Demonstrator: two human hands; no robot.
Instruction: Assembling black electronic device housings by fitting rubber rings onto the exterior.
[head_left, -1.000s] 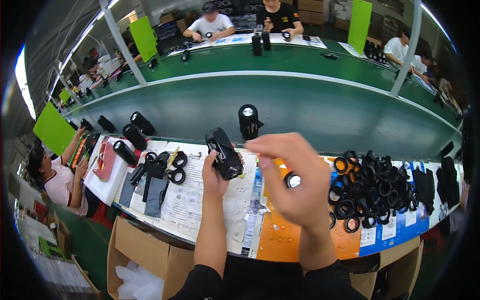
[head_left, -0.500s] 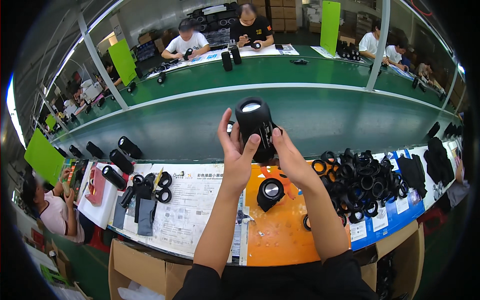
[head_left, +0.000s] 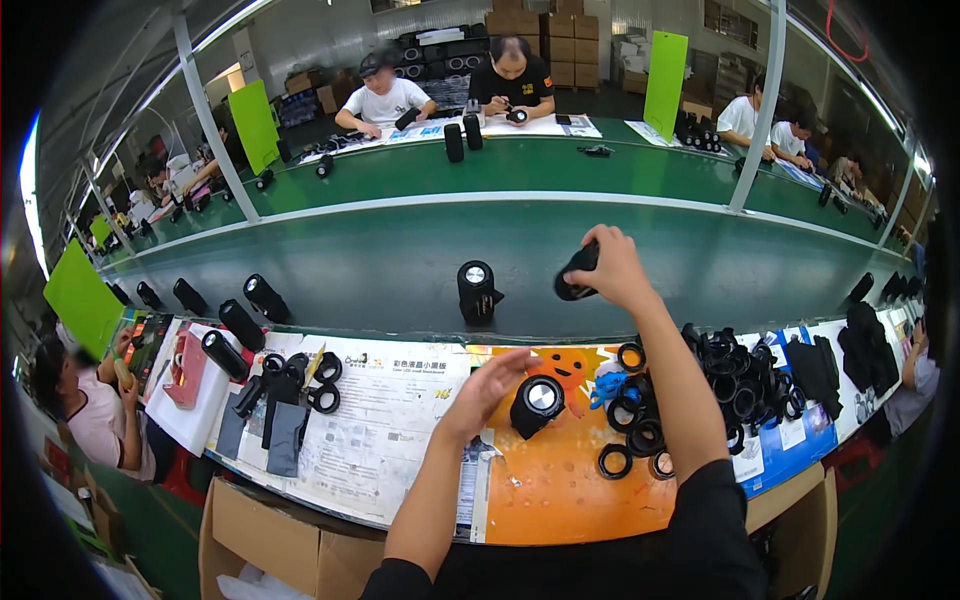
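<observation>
My right hand (head_left: 615, 268) reaches out over the green belt and grips a black cylindrical speaker (head_left: 576, 280) from above, fingers wrapped round it. To its left, another black speaker (head_left: 478, 304) with a silver round end stands upright on the belt. My left hand (head_left: 490, 393) is open and holds nothing, its fingers stretched toward a third black speaker (head_left: 536, 418) with a silver disc on top. That speaker sits on the orange part of the worktable (head_left: 560, 490). A pile of black rings (head_left: 735, 380) lies to the right of it.
Several black speakers (head_left: 240, 325) stand at the left, near flat grey pieces (head_left: 287, 440) and black rings (head_left: 325, 385). Along the far side runs the green belt (head_left: 380, 265), with metal posts (head_left: 758, 120) and co-workers (head_left: 385, 100) beyond. Open cardboard boxes (head_left: 265, 535) sit below the table.
My hands have parted. The right hand has carried the speaker away to the right, over the belt. My left hand has let go and drawn back toward the table.
</observation>
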